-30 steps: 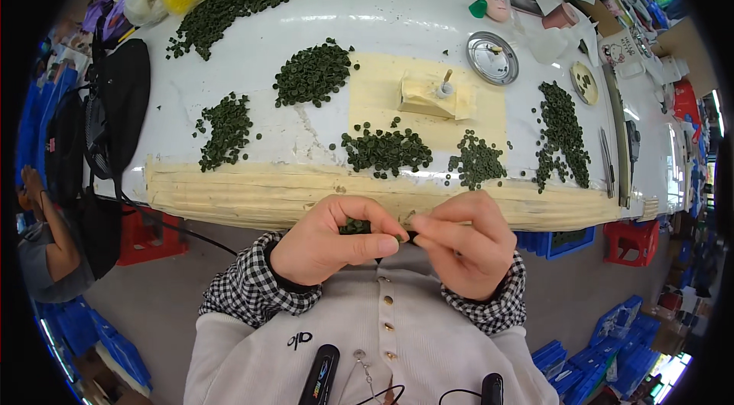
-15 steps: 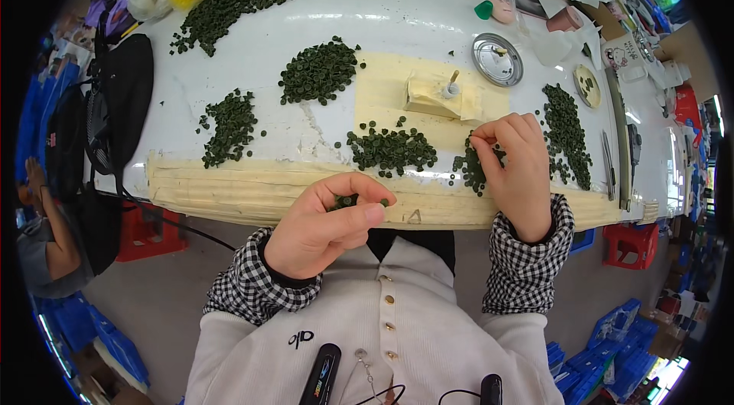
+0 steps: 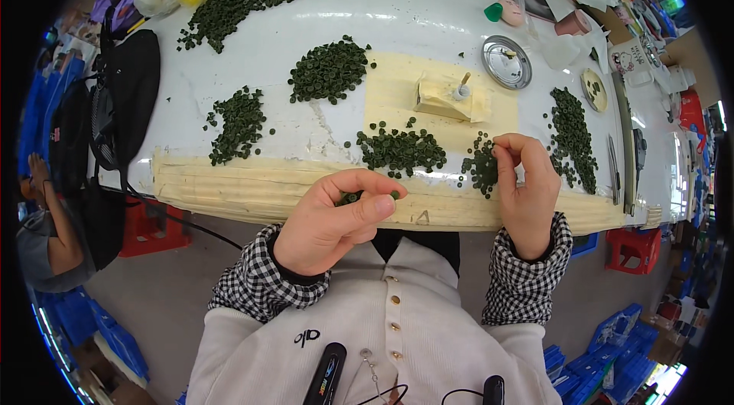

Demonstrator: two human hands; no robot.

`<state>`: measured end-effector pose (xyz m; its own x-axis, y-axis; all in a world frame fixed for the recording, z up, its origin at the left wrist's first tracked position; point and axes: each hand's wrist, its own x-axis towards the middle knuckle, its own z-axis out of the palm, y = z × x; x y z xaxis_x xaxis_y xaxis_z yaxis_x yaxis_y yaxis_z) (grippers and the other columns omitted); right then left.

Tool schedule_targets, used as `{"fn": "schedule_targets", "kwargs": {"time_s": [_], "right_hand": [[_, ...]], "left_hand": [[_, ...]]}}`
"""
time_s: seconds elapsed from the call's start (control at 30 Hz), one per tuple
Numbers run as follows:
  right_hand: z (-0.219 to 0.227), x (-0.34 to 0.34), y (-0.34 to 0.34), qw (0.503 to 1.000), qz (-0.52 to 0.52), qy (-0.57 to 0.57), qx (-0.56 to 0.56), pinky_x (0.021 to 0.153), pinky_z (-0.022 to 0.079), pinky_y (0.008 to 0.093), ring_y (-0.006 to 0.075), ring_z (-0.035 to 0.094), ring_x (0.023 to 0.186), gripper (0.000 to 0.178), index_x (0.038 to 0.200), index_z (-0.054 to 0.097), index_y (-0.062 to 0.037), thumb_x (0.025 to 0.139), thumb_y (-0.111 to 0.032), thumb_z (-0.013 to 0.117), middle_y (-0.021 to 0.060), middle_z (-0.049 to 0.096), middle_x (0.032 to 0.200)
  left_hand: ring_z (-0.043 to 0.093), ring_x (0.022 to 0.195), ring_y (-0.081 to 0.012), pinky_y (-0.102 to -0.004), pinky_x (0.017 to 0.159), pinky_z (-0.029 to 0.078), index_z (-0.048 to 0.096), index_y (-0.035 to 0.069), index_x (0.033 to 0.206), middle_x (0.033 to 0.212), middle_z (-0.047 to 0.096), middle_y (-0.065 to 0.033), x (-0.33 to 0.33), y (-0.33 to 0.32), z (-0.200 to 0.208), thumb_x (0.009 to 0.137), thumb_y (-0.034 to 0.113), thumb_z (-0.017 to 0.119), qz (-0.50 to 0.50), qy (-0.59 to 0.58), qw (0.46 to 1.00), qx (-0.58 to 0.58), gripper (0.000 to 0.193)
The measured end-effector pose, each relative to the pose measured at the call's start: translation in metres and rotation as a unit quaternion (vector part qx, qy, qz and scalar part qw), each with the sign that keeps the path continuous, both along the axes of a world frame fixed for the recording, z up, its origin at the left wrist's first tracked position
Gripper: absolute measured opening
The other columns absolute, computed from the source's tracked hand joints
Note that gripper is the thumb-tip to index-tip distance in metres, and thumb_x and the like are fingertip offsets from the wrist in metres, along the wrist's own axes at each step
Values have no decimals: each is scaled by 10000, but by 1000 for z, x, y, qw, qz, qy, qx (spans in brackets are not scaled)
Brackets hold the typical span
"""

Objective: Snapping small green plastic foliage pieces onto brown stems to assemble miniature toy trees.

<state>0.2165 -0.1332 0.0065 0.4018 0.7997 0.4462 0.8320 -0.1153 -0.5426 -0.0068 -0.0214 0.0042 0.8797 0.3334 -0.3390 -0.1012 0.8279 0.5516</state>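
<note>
My left hand (image 3: 336, 215) is closed in front of the table's near edge. Between its thumb and forefinger it pinches a small round dark green piece (image 3: 395, 195), and more such pieces (image 3: 350, 198) show inside the curled fingers. To the right, my right hand (image 3: 529, 192) has its thumb and forefinger drawn together at the edge of a small pile of green pieces (image 3: 482, 166). Whatever its fingertips hold, if anything, is too small to see. Left of that pile lies a wider pile of the same pieces (image 3: 401, 151).
Behind the near piles, a taped block with an upright pin (image 3: 451, 97) sits on yellow tape. Further green piles (image 3: 329, 71) spread left, far left and right (image 3: 573, 137). A round metal lid (image 3: 506, 62), a small dish (image 3: 593, 90) and tweezers (image 3: 614, 168) are on the right.
My right hand has drawn slightly right and toward me, uncovering more of the small pile. My left hand keeps its pinch. The whole view has shifted a little.
</note>
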Motion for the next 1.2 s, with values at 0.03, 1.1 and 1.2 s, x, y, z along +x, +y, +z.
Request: {"fn": "schedule_targets", "kwargs": {"time_s": [0.03,1.1,1.2], "right_hand": [[2,-1,-2,1000,3,-4,8,573,450,291,219,552,637,150,900,604,13,764,77,615,116,582,755],[10,-49,3,890,219,398,39,705,415,240,141,507,751,120,896,635,8,787,53,612,74,541,875],[8,-48,4,880,238,410,34,714,413,239,136,507,760,128,912,634,12,792,51,612,69,545,868]], "left_hand": [[254,472,-23,-196,422,196,612,7,1011,609,410,67,0,0,0,878,99,601,0,0,1000,-2,162],[386,622,-11,-167,572,324,666,15,945,648,460,84,16,-11,3,832,117,668,14,67,987,145,152],[383,621,-14,-169,576,324,667,14,934,647,451,85,15,-11,2,832,117,668,14,65,987,148,145]]}}
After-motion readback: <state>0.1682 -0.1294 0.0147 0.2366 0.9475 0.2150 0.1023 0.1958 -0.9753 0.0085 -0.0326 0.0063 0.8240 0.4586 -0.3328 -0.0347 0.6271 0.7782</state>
